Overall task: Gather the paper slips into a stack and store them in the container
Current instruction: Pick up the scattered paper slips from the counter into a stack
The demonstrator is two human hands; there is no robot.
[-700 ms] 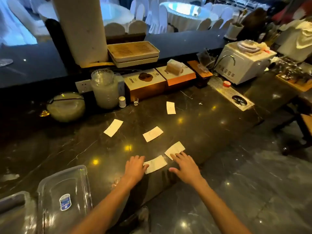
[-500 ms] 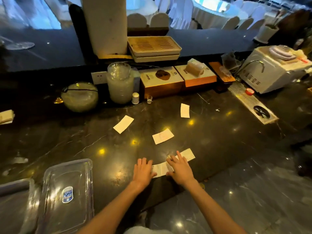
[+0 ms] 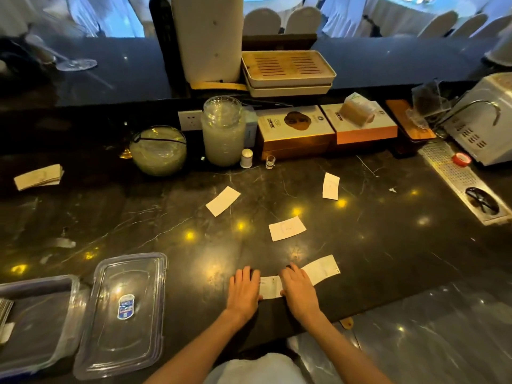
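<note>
Several white paper slips lie on the dark marble counter. My left hand [image 3: 244, 291] and my right hand [image 3: 298, 289] lie flat on the two ends of one slip [image 3: 270, 286] at the counter's front edge. My right hand's fingers also overlap a second slip [image 3: 321, 268] just to the right. Three more slips lie farther back, at left [image 3: 223, 201], middle [image 3: 287, 228] and right [image 3: 330, 186]. The clear plastic container [image 3: 33, 322] stands at the near left, with its lid [image 3: 124, 311] lying beside it.
A stack of slips [image 3: 38, 176] lies at the far left. A glass bowl [image 3: 158, 151], a tall jar [image 3: 224, 131], boxes [image 3: 296, 128] and a white machine [image 3: 482, 120] line the back. A drain grate [image 3: 465, 187] sits at right.
The view has shifted left and down. My hands have moved closer together on the near slip, and it now sits at the counter's front edge.
</note>
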